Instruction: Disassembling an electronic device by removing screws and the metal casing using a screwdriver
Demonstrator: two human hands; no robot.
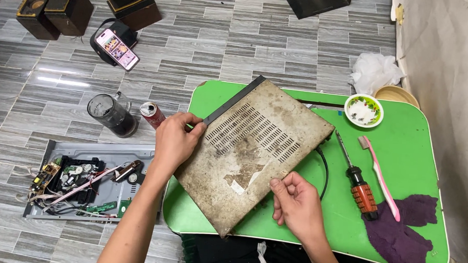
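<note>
A dirty, rusty metal device case (254, 148) with rows of vent slots lies tilted on the green table (417, 155). My left hand (176, 139) grips its left edge near the dark front strip. My right hand (296, 202) holds its near right edge with thumb and fingers. A black cable (324, 169) runs out from under the case on the right.
A screwdriver with a red and black handle (359, 184), a pink toothbrush (379, 177), a purple cloth (400, 233) and a small bowl (363, 111) sit on the table's right side. On the tiled floor lie an opened device chassis (84, 183), a jug (112, 114), a can (151, 113), a phone (116, 48) and speakers (55, 10).
</note>
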